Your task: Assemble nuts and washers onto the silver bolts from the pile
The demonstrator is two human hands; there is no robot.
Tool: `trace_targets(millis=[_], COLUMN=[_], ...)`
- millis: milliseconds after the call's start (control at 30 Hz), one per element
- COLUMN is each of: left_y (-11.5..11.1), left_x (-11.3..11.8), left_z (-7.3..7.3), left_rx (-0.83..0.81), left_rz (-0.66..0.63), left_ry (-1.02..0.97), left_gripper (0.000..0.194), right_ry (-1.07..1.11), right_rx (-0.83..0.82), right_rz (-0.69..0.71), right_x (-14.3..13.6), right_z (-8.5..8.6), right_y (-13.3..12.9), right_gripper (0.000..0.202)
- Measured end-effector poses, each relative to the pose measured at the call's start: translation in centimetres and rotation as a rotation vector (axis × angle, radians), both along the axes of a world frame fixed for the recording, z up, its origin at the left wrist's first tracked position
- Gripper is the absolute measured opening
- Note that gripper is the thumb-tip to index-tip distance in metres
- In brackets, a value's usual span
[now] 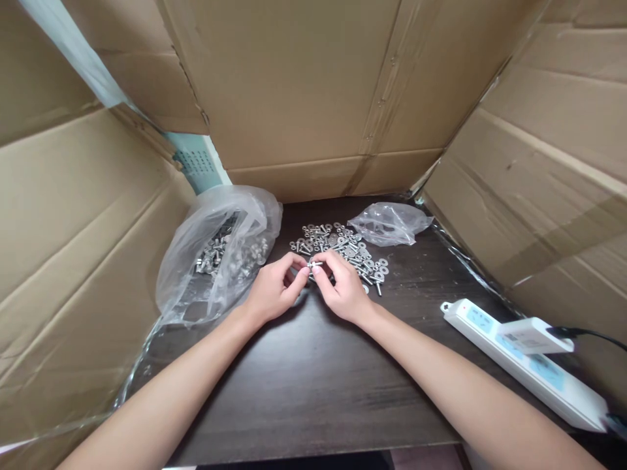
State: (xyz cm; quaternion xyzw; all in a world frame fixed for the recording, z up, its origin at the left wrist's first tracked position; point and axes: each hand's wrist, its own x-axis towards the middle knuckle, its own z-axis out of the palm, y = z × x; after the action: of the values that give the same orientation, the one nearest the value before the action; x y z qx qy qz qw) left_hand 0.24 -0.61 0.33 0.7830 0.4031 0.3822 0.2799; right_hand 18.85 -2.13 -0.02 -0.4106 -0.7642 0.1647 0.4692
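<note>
Bolt (318, 264) lies with long axis crosswise between left hand (275, 287) and right hand (344, 288), pinched in both sets of fingertips.

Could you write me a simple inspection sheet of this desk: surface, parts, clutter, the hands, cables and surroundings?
Surface: dark tabletop, glossy.
Job's things: small bolt at the fingertips; loose pile of bolts and washers just beyond.
Clutter: large clear bag of metal parts, left; smaller clear bag, back right.
Grippers: no robot; left hand and right hand, both pinching the bolt.
Cables: black cord at the power strip, right.
Surroundings: cardboard walls.
</note>
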Motion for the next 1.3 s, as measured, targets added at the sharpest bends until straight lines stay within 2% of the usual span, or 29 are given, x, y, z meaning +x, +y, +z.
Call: trace_targets(millis=[533,700,967,1167,1300], left_y=[0.09,0.09,0.09,0.13,0.16], left_x=[-0.21,-0.2,-0.11,-0.14,-0.08], left_z=[-0.02,0.09,0.02,-0.07,-0.04], left_rx=[-0.024,0.021,0.049,0.057,0.057], left_rz=[-0.026,-0.021,-0.014,-0.008,-0.008], left_ry=[0.042,0.042,0.049,0.049,0.048], left_gripper=[0.02,0.017,0.009,0.01,0.009], right_ry=[-0.005,-0.011,-0.046,0.003,0.001], right_rx=[-0.055,-0.063,-0.047,-0.085,-0.075], right_rz=[0.056,0.063,0.073,0.059,0.058], right_x=[0.02,-0.04,-0.02,0.02,-0.05], right_z=[0.1,0.1,0.07,0.32,0.28], right_y=[-0.05,-0.03,0.08,-0.18,-0.21], right_gripper=[0.008,0.009,0.022,0.007,0.005])
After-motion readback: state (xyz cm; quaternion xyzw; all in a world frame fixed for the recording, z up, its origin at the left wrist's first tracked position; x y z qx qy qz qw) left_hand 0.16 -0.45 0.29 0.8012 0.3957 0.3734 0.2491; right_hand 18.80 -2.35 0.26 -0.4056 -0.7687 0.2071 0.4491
